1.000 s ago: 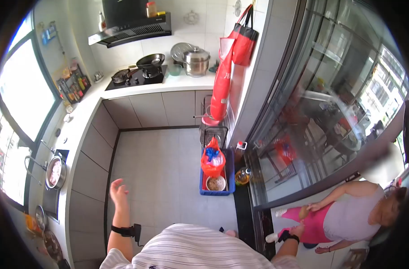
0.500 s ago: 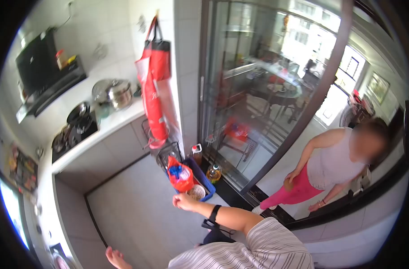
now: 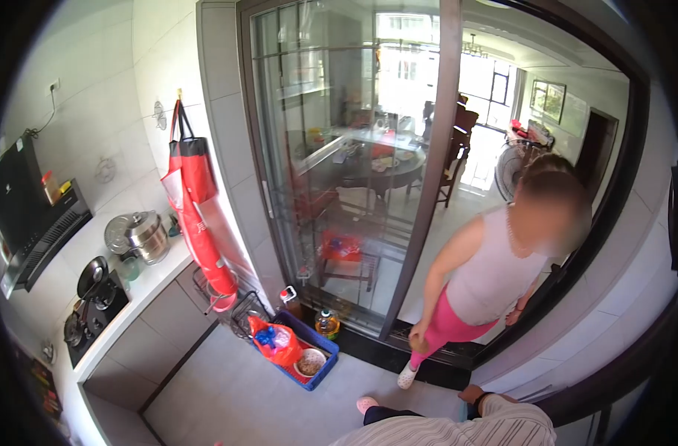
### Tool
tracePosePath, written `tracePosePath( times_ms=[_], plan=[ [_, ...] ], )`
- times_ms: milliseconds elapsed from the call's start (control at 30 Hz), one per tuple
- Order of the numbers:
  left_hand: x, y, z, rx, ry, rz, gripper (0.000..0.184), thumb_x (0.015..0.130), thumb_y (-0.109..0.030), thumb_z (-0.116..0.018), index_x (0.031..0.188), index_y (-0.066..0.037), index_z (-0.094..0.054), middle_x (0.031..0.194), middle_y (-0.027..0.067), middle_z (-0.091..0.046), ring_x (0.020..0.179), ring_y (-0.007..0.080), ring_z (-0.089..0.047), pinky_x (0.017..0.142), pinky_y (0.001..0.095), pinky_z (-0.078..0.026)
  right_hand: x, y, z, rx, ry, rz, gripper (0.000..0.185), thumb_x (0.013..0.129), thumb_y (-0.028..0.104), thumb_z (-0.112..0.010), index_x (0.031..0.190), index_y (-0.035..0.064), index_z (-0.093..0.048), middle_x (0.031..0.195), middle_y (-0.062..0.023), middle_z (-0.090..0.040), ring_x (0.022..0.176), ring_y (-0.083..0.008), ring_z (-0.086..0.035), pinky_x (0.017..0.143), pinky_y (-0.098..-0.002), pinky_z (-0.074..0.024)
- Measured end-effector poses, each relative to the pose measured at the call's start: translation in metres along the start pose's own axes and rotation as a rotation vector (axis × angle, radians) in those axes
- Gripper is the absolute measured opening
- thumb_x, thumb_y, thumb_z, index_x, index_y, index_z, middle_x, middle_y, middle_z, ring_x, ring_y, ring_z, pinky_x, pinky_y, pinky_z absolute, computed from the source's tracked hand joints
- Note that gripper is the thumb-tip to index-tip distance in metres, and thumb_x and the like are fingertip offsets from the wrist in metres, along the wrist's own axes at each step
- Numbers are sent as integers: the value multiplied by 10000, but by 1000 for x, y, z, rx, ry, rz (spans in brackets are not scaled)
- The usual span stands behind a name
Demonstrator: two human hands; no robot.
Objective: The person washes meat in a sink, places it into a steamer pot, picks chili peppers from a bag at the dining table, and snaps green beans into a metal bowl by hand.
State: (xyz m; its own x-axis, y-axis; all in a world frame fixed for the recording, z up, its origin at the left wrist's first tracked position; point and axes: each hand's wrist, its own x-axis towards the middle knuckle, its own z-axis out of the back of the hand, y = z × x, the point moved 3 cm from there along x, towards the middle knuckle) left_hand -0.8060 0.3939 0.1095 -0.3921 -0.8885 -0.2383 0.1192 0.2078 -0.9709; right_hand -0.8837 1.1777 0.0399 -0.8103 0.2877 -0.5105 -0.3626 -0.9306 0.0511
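My right hand [image 3: 470, 394] is at the lower right, beside my striped sleeve [image 3: 514, 420], with a dark band at its wrist. Its fingers are mostly hidden, and a small bluish-green patch shows beneath it that I cannot make out. Only a tiny skin-coloured spot at the bottom edge may be a fingertip of my left hand. Left of my right hand, on the floor, stands a blue basket [image 3: 328, 364] holding a red plastic bag [image 3: 283, 353] and a bowl [image 3: 310, 362] with small bits in it.
A person [image 3: 476, 275] in pink trousers stands in the doorway by the sliding glass door [image 3: 339, 223]. An oil bottle [image 3: 327, 325] is behind the basket. A red apron [image 3: 198, 223] hangs on the wall. A pot [image 3: 146, 236] and a stove [image 3: 94, 320] are on the left counter.
My view has turned right and up. My right hand has gone from near the bowl to the lower right. My left hand has almost left the view. The person appears closer.
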Motion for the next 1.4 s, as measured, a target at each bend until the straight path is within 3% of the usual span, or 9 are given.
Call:
tracePosePath(
  times_ms=[200, 367, 433, 567, 633, 867, 1167, 1267, 1400],
  plan=[
    [-50, -64, -93, 212, 185, -240, 269, 805, -31, -505, 1055, 12, -594, 792, 117, -595, 646, 188, -532, 498, 309, -451, -32, -41, -28, -75, 188, 108, 376, 790, 350, -474, 860, 31, -660, 971, -198, -622, 927, -352, -586, 809, -436, -459],
    [-73, -44, -102, 319, 243, -394, 257, 809, -62, -498, 1006, 63, -606, 703, 126, -601, 588, 223, -541, 521, 329, -476, -17, 9, -53, -406, 115, 851, 260, 790, 313, -501, 839, 116, -664, 858, -129, -638, 806, -317, -611, 698, -444, -489],
    [-69, -42, -91, 454, 144, -822, 273, 774, -60, -515, 997, 65, -611, 746, 167, -620, 611, 265, -564, 567, 356, -491, -1, 18, -74, -213, 122, 916, 271, 798, 341, -499, 888, 141, -659, 848, -140, -641, 817, -307, -618, 735, -423, -488],
    [-86, -25, -59, 99, 43, -214, 267, 740, -44, -512, 955, 65, -626, 795, 189, -636, 675, 286, -592, 634, 373, -499, 34, 63, -120, 195, 409, 730, 385, 861, 395, -481, 1040, 72, -592, 970, -131, -633, 864, -270, -602, 760, -366, -466],
    [-107, -54, -49, 618, -81, -833, 274, 716, -27, -483, 929, 57, -634, 842, 210, -638, 749, 304, -605, 694, 373, -499, -6, 123, -63, 549, 686, 686, 365, 866, 366, -516, 1023, 46, -594, 910, -88, -638, 831, -186, -590, 730, -317, -465],
    [-72, -42, -37, 658, -90, -454, 302, 708, 16, -454, 970, -92, -556, 967, 53, -510, 856, 195, -491, 699, 311, -407, -22, 220, 9, 795, 561, 640, 229, 841, 247, -583, 967, 58, -610, 848, -52, -638, 736, -122, -590, 659, -275, -481],
    [7, -142, -89, 845, 124, -865, 227, 699, -18, -592, 925, -31, -604, 867, 125, -602, 705, 259, -559, 681, 398, -484, 56, 275, 26, 1023, 251, 176, 153, 827, 177, -570, 857, 40, -632, 746, -51, -632, 685, -132, -599, 603, -289, -485],
    [84, -83, -101, 897, 184, -605, 283, 660, 48, -483, 903, -71, -567, 923, 112, -516, 884, 280, -507, 716, 353, -435, 54, 266, 48, 643, -45, 274, 129, 799, 153, -584, 821, 40, -642, 717, -58, -627, 676, -147, -600, 601, -307, -488],
    [72, -98, -194, 929, 550, -693, 273, 672, 15, -527, 932, -48, -578, 953, 131, -540, 873, 290, -531, 724, 364, -460, 47, 215, 46, 1054, -34, 39, 122, 789, 133, -584, 850, 39, -631, 725, -70, -627, 647, -154, -605, 568, -291, -487]
  ],
)
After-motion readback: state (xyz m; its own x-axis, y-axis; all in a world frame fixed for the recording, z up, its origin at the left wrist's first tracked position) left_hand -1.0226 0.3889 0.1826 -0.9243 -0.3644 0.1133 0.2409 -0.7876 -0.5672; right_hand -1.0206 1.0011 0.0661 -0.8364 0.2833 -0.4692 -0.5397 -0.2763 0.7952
